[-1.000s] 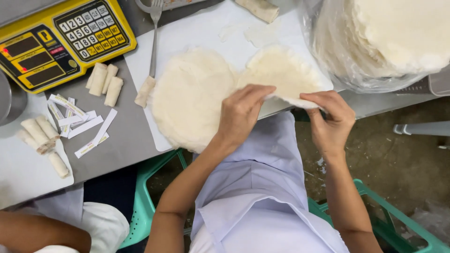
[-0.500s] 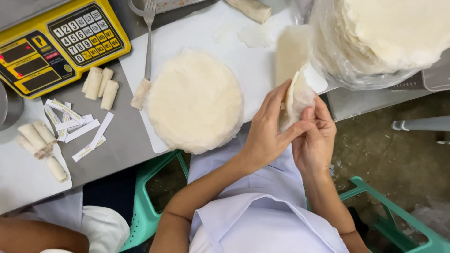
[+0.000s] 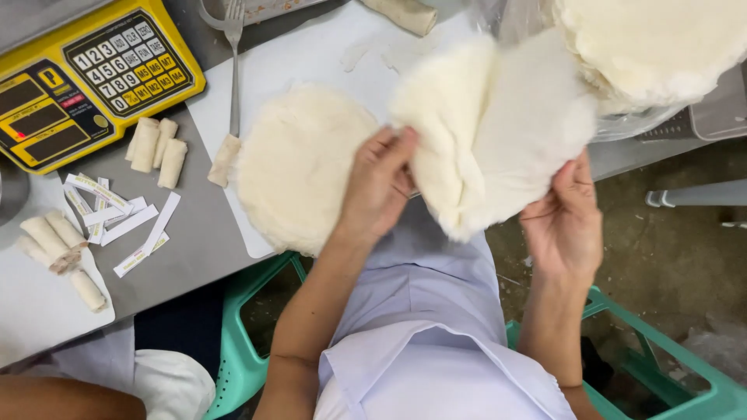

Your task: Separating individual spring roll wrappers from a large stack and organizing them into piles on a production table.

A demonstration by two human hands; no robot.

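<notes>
Currently left hand (image 3: 377, 187) and right hand (image 3: 564, 214) pinch a spring-roll wrapper (image 3: 498, 128) peeled half apart, unseparated; wrapper stack (image 3: 299, 159) on table remains, finished rolls (image 3: 156, 144) nearby.

A thin white wrapper sheet (image 3: 498, 132), folded (drooping in the middle), is held above the table edge.

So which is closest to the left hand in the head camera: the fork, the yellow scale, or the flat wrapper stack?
From the left hand:
1. Flat wrapper stack, right beside it on the white board.
2. Fork, farther up and left.
3. Yellow scale, farthest, at the table's top-left corner.
</notes>
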